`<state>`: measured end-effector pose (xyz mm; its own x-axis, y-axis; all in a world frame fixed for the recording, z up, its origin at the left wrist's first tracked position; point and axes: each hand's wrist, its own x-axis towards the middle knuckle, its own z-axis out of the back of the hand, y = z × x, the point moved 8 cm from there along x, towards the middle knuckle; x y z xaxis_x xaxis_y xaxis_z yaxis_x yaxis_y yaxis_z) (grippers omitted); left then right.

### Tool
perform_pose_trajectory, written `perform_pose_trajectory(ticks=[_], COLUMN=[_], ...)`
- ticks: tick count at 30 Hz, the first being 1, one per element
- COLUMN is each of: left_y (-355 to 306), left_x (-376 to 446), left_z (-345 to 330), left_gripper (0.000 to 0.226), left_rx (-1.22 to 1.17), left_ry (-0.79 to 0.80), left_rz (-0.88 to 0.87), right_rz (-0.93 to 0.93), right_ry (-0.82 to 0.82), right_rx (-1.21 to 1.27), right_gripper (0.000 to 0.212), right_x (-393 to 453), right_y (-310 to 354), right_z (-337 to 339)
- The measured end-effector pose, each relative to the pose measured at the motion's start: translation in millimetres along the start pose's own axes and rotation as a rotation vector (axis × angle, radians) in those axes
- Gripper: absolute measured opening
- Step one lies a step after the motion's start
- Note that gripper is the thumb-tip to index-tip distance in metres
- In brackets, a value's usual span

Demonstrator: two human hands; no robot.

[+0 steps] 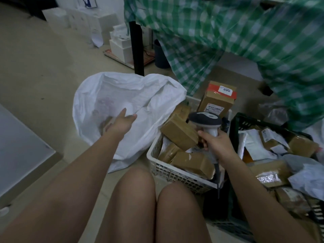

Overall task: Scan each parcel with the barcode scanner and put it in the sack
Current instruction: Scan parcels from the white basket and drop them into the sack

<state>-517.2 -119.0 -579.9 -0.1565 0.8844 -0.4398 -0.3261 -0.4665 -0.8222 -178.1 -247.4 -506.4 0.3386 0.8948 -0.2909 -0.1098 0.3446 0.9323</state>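
Release into the sack looks like the step in hand: the left hand [122,121] reaches over the mouth of the white sack [122,95] with fingers spread and straight, holding nothing, and a brownish shape low inside the sack beneath it may be a parcel, though it is too dim to be sure. The right hand [216,142] is wrapped around the grip of the barcode scanner [205,120], whose grey head hangs over the white basket [168,171] of brown cardboard parcels [179,133]. By this reading, the next move calls for the left hand to come across to the basket, lift one parcel and turn its label toward the scanner head. The parcels lie piled at odd angles, so a label may need finding first; one taller box [217,99] at the far side of the basket stands upright with a printed label facing the camera. The boxes are plain brown and taped. The sack stands open on the floor just beside the basket, its rim slumped and creased. A dark crate [245,123] to the right holds more boxes and white mailer bags.
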Motion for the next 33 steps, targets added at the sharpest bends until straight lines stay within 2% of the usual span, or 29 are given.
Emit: perform_pose_trajectory(ticks=[4, 8, 10, 13, 14, 16, 17, 19, 21, 26, 28, 30, 33], left_y=[-38, -60, -63, -41, -32, -21, -20, -26, -38, -59, -55, -49, -40], left_x=[-39, -66, -85, -114, -122, -128, -129, -132, -125, -84, -79, -81, -87], left_z=[-75, -156, -199, -260, -274, -289, -293, -292, -277, -193, -166, -152, -144], left_gripper=[0.060, 0.048, 0.048, 0.068, 0.073, 0.081, 0.077, 0.061, 0.057, 0.066, 0.056, 0.039, 0.031], left_rx=[-0.020, 0.113, 0.279, 0.618, 0.741, 0.955, 0.985, 0.915, 0.761, 0.079, -0.194, -0.380, -0.589], left_ry=[0.190, 0.370, 0.529, 0.876, 0.938, 0.925, 0.898, 0.828, 0.753, 0.414, 0.322, 0.297, 0.333], left_rz=[-0.107, -0.299, -0.421, -0.537, -0.586, -0.724, -0.767, -0.832, -0.789, -0.429, -0.285, -0.184, -0.090], right_rz=[-0.041, -0.092, -0.122, -0.142, -0.144, -0.147, -0.150, -0.160, -0.157, -0.145, -0.138, -0.128, -0.105], right_ry=[-0.102, -0.171, -0.187, -0.193, -0.193, -0.183, -0.180, -0.178, -0.173, -0.260, -0.297, -0.302, -0.289], right_rx=[0.032, 0.031, 0.037, 0.103, 0.118, 0.116, 0.106, 0.097, 0.116, 0.187, 0.237, 0.286, 0.327], right_gripper=[0.019, 0.021, 0.022, 0.017, 0.016, 0.016, 0.016, 0.015, 0.014, 0.013, 0.007, 0.018, 0.040], right_x=[-2, -7, -9, -13, -14, -14, -14, -12, -10, -7, -4, -1, 5], right_y=[-19, -37, -46, -56, -59, -64, -68, -74, -78, -79, -78, -76, -68], right_z=[41, 78, 91, 102, 104, 105, 105, 104, 100, 98, 93, 83, 64])
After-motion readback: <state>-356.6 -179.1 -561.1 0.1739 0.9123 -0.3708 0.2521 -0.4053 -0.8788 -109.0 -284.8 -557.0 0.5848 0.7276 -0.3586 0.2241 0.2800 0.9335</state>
